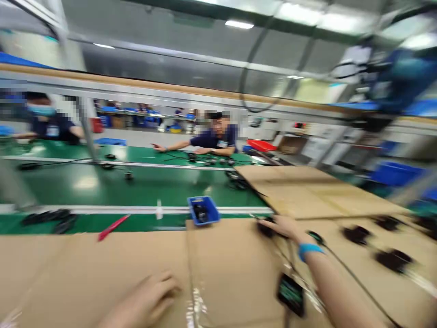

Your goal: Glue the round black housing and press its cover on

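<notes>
My right hand, below a blue wristband, reaches out over the cardboard with its fingers on a black cabled part. Motion blur hides the part's exact kind. From near it, dark cables run down toward a black square device with a greenish face, which lies nearer to me. My left hand hovers over or rests on the cardboard at the lower left. Its fingers are loosely bent and somewhat apart, with nothing visible in them.
A blue bin with black parts stands at the cardboard's far edge. Left of it lie a red tool-like object and black cables. More dark parts are at right. Two people sit beyond the green bench.
</notes>
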Tool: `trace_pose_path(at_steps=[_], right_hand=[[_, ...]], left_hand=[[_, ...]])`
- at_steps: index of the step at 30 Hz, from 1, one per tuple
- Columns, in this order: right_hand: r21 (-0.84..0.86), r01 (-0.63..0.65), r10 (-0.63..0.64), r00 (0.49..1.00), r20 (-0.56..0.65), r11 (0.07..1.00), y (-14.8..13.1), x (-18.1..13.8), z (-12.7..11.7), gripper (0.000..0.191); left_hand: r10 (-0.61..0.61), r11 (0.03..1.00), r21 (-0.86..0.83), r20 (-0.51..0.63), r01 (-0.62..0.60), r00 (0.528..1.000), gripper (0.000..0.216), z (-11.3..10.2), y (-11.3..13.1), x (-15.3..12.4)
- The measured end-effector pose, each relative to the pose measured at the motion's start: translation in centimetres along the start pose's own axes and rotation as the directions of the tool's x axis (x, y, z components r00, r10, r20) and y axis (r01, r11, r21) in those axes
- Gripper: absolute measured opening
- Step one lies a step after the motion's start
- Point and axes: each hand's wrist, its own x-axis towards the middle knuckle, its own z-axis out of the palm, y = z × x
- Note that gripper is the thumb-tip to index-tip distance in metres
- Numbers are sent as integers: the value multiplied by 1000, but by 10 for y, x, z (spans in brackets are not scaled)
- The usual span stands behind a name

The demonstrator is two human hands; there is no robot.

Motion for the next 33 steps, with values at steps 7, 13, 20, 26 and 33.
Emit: trace_pose_path(at_steps=[7,13,20,26,33], right_hand=[[-145,-153,160,986,39,978,44,-22,7,36],[-8,-142,142,981,130,990,116,-26,-19,39],[153,-90,51,970,238,984,194,-77,-23,42],[104,-39,20,984,178,994,197,-63,-1,41],[-32,174,-161,957,240,984,191,-15,0,50]], left_hand=[[135,990,22,84,-138,987,28,15,-12,66],[128,973,172,160,-155,979,43,23,46,174],[117,943,316,-22,-104,993,77,71,113,316],[94,909,409,-25,-76,995,49,94,129,380],[64,876,481,-20,-46,998,39,102,141,389]])
